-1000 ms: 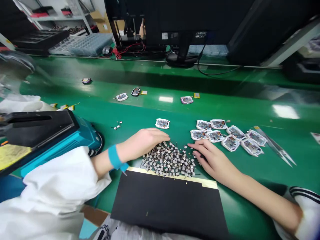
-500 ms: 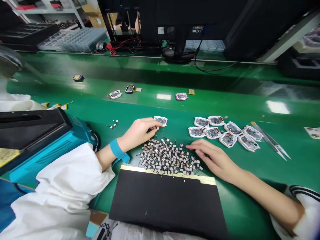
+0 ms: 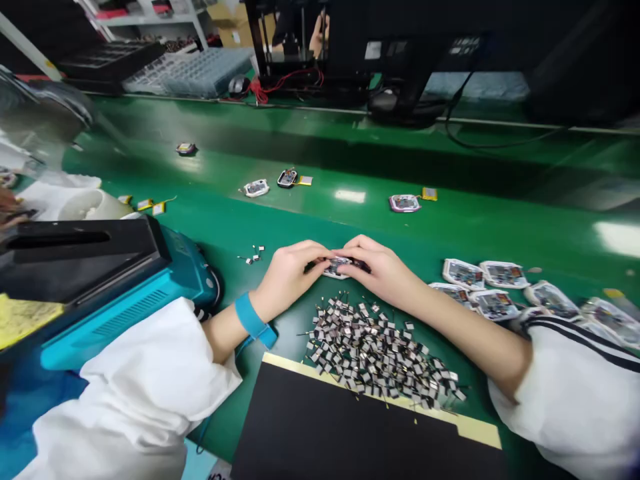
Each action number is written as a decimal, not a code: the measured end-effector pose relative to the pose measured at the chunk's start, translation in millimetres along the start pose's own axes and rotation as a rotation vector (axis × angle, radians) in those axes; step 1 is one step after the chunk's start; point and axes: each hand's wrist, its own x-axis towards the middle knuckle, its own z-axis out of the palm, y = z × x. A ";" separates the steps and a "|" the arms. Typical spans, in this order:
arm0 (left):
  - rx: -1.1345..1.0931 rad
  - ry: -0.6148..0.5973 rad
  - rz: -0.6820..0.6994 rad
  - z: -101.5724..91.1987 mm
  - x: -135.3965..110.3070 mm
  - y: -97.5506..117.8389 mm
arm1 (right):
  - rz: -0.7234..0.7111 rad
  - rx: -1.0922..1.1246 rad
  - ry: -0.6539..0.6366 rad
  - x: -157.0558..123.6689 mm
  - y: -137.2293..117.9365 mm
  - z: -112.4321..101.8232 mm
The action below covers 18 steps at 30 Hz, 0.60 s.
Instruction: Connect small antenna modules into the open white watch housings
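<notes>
My left hand (image 3: 291, 277) and my right hand (image 3: 376, 265) meet over a small white-framed circuit board (image 3: 339, 267), pinching it between their fingertips, and the fingers hide much of it. Just below them on the green bench lies a heap of tiny metal-and-black components (image 3: 377, 353), with thin wires sticking out. Several more white-framed boards (image 3: 503, 274) lie to the right of my right forearm, partly behind it. A blue wrist strap (image 3: 253, 320) circles my left wrist.
A black mat with a yellow edge (image 3: 350, 427) lies at the bench's front. A blue machine (image 3: 125, 300) stands at the left. Small boards (image 3: 404, 203) and yellow cells (image 3: 429, 193) lie farther back, below a black monitor (image 3: 400, 60) and parts trays (image 3: 200, 72).
Both hands have come together over the board, which my left hand reached first, and my right hand has left the heap. The view has turned right, shifting the heap and boards in frame.
</notes>
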 end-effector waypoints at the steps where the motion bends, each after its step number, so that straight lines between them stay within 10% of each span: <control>1: 0.027 -0.023 0.032 1.1 0.0 -0.1 | -0.008 0.027 0.016 -0.7 0.6 0.3; 18: 0.387 -0.224 0.283 -1.6 -0.9 7.6 | -0.008 0.003 -0.004 -14.8 2.4 -0.5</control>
